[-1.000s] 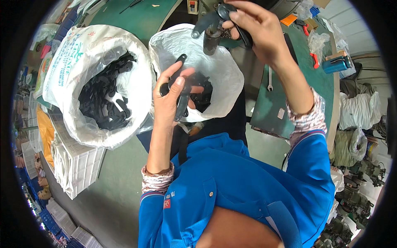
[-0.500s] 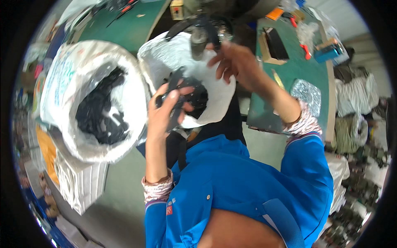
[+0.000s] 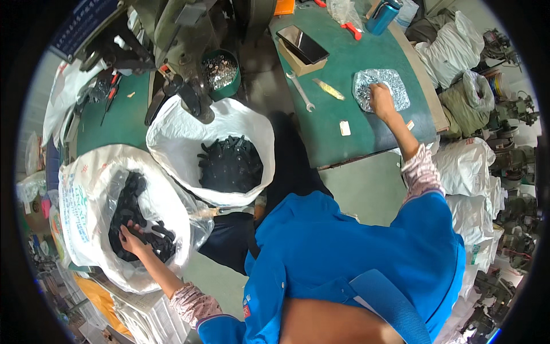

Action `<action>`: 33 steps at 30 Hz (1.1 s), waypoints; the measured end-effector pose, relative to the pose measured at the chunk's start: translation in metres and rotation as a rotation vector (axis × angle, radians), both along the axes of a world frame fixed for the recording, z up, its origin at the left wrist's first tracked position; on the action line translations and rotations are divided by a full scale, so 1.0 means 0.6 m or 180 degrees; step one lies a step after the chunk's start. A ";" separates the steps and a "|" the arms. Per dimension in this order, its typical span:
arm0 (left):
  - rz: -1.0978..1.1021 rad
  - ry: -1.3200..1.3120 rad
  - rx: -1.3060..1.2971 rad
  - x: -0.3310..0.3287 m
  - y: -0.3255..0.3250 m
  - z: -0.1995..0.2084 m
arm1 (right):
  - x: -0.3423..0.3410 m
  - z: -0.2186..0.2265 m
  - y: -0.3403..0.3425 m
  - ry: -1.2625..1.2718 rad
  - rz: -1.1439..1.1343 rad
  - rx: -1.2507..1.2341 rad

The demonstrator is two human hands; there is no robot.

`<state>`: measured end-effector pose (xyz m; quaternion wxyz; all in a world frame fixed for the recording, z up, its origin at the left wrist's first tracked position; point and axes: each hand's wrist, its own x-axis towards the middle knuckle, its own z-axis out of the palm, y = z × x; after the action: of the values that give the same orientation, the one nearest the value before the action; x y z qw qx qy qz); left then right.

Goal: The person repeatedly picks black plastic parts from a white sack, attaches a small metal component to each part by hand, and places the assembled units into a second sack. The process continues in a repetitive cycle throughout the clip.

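My left hand (image 3: 134, 238) reaches into a white woven bag (image 3: 71, 200) at the left, its fingers curled round a black part among a heap of dark strip-like parts (image 3: 127, 200). My right hand (image 3: 382, 98) is over a plastic-lined tray of small shiny metal pieces (image 3: 401, 94) on the green table. Its fingers are pinched together, and what they hold is too small to make out. A second white bag (image 3: 166, 129), between the first bag and my legs, holds more black parts (image 3: 232, 166).
A machine (image 3: 183, 46) stands behind the second bag, beside a green tub of small metal bits (image 3: 220, 74). On the green table (image 3: 344, 135) lie a wrench (image 3: 299, 90), a yellow cutter (image 3: 329, 89), a phone on a cardboard box (image 3: 303, 46) and a blue bottle (image 3: 382, 17).
My left hand has moved from above the second bag, where it held black pieces, into the left bag. My right hand has gone from near the machine to the metal-piece tray. The view has shifted.
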<state>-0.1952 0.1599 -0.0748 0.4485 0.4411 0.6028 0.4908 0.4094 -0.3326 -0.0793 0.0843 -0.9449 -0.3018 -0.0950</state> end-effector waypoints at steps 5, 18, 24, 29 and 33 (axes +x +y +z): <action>0.0318 0.0098 0.0300 -0.024 0.004 -0.068 | 0.069 -0.035 0.029 0.0401 -0.0580 -0.0835; 0.0778 0.0260 0.0386 -0.009 -0.019 -0.051 | 0.035 0.008 0.080 0.1056 -0.0714 -0.1741; 0.0905 0.0357 0.0378 -0.002 -0.018 -0.046 | 0.061 -0.025 0.084 0.0543 -0.0698 -0.1637; 0.0967 0.0331 0.0388 -0.002 -0.024 -0.043 | 0.054 -0.034 0.092 0.0678 -0.1040 -0.0854; 0.0935 0.0174 0.0425 -0.005 -0.016 -0.052 | 0.061 -0.047 0.073 0.0502 -0.0663 -0.1012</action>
<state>-0.1979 0.1502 -0.1062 0.3251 0.3902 0.6388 0.5779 0.4458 -0.2888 -0.1073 -0.0528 -0.9769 -0.2060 0.0200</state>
